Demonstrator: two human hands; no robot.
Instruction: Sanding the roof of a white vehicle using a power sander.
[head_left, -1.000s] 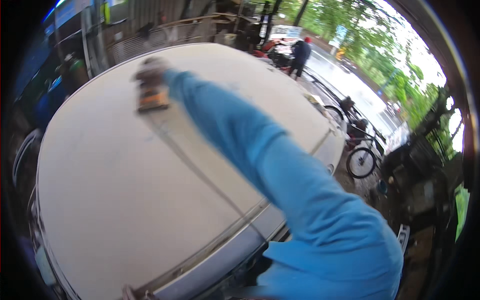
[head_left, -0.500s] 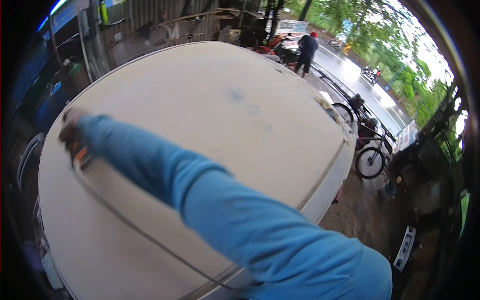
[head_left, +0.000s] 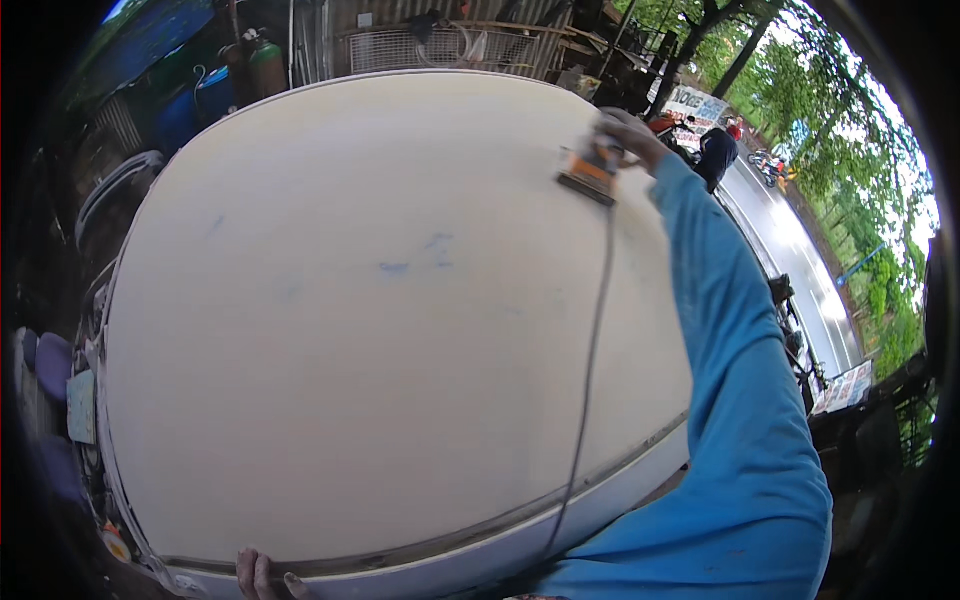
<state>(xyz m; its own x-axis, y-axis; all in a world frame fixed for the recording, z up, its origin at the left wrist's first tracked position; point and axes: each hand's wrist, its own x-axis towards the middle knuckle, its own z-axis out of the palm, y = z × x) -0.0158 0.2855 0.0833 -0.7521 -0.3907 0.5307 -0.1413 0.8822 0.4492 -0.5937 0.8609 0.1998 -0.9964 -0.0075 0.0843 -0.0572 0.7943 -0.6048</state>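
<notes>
A broad car roof (head_left: 400, 380) in pale cream, with a few bluish-grey patches near its middle, fills most of the view. My right hand (head_left: 628, 136), slightly blurred, grips an orange electric sander (head_left: 592, 172) near the roof's far right side. The sander's dark flat base faces the roof. Its grey cord (head_left: 590, 380) runs back across the roof toward me and over the near edge. At the lower left, my left hand (head_left: 262, 575) has its dusty fingers hooked over the roof's near edge (head_left: 400, 565); the rest of it is out of sight.
Behind the roof, a wire rack (head_left: 390, 52) leans by corrugated sheets. Blue drums (head_left: 213, 95) and a green cylinder (head_left: 267, 65) stand at the far left. A person in dark clothes (head_left: 716, 155) and a wet road (head_left: 800, 270) lie off to the right.
My right hand with the sander has swept from the roof's left side to its far right. My view has turned left, and my left hand now shows at the near edge.
</notes>
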